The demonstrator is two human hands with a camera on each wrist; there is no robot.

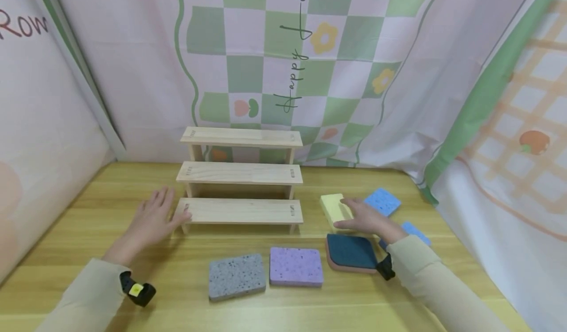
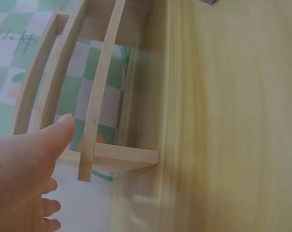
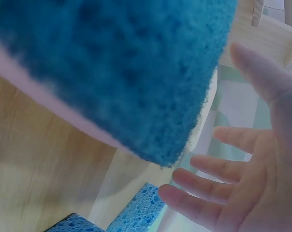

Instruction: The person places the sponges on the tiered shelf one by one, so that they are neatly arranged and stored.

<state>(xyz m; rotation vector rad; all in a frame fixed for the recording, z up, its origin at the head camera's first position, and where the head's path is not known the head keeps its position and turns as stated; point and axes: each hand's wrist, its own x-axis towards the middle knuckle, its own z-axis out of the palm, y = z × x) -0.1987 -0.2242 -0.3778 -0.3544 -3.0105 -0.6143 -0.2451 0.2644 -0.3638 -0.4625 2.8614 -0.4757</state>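
A pale yellow sponge [image 1: 331, 205] lies right of a three-tier wooden shelf [image 1: 239, 211]. My right hand [image 1: 365, 218] hovers at the sponge's right side, thumb and fingers spread; in the right wrist view the hand [image 3: 252, 174] holds nothing. Whether it touches the sponge I cannot tell. My left hand [image 1: 152, 221] is at the shelf's left end, fingers extended, its thumb by the lowest tier. In the left wrist view, that thumb points toward the shelf boards [image 2: 100, 87]. A dark blue sponge with a pink base [image 1: 352, 252] sits below my right hand.
Grey [image 1: 236, 276] and purple [image 1: 296, 267] sponges lie in front of the shelf. Two blue sponges, one farther back [image 1: 382, 202] and one partly behind the right wrist [image 1: 415, 232], are at the right. A patterned curtain [image 1: 283, 76] hangs behind the wooden table [image 1: 177, 302].
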